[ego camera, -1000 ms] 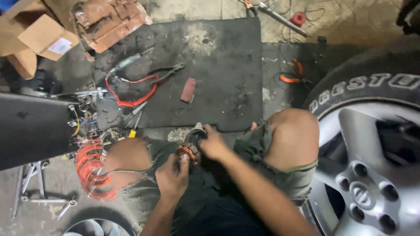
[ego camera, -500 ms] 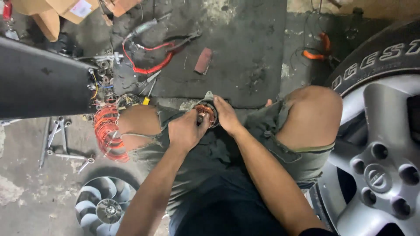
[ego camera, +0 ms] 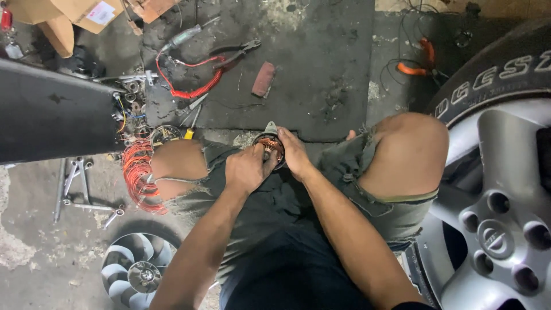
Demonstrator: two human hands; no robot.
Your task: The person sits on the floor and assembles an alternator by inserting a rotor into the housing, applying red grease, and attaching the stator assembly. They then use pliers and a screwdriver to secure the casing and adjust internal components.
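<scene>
You sat on the floor with knees spread, and both hands met over your lap at a small round motor part [ego camera: 270, 146], a dark ring with copper windings showing inside; your left hand [ego camera: 245, 167] was curled over its near side, fingers closed, seemingly bracing it from below, while your right hand [ego camera: 291, 150] wrapped its far edge, thumb and fingers folded round the rim; held that way, between the thighs, the part probably stayed steady and close under your eyes; whether a small tool sat in either hand I could not tell, since the fingers covered the centre of the piece, and only a grey tab at its top stuck out clearly. Beyond your knees lay a dark rubber mat [ego camera: 321, 63] carrying pliers with red handles [ego camera: 229, 58], a coiled red wire [ego camera: 192, 89], a screwdriver [ego camera: 183, 37] and a small reddish block [ego camera: 263, 79], all within reach yet well apart from the hands; orange-handled cutters [ego camera: 418, 62] lay farther right among thin black wires. A loose coil of orange wire [ego camera: 138, 172] sat just beside your left knee, partly hidden behind it; a grey plastic fan [ego camera: 136, 271] lay lower left; a car wheel [ego camera: 493, 218] filled the right edge, cut off by the frame; a dark curved panel [ego camera: 51, 112] crossed the left and hid what lay beneath it; cardboard boxes [ego camera: 69, 17] were cropped at the top.
</scene>
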